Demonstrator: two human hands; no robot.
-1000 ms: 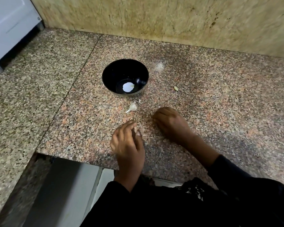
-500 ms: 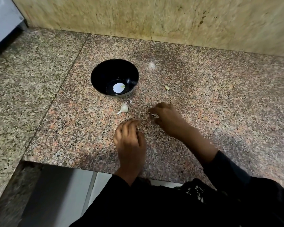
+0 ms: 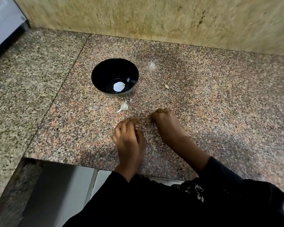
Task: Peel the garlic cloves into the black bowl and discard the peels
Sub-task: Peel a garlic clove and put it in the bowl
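2 hands: left hand (image 3: 129,138) and right hand (image 3: 166,123) rest low on the granite counter (image 3: 220,112), fingers curled; what they hold, cannot tell.
Clove: unpeeled garlic clove (image 3: 124,106) lies ahead-left of both, between fingers and black bowl (image 3: 105,74), tail pointing down-left.
Nearer: left hand.
Textures: papery skin, glossy bowl, speckled stone.

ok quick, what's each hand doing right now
Left hand: fingers curled, seemingly pinching something small, but it cannot be made out.
Right hand: fingers curled against the counter; whether it holds anything cannot be told.
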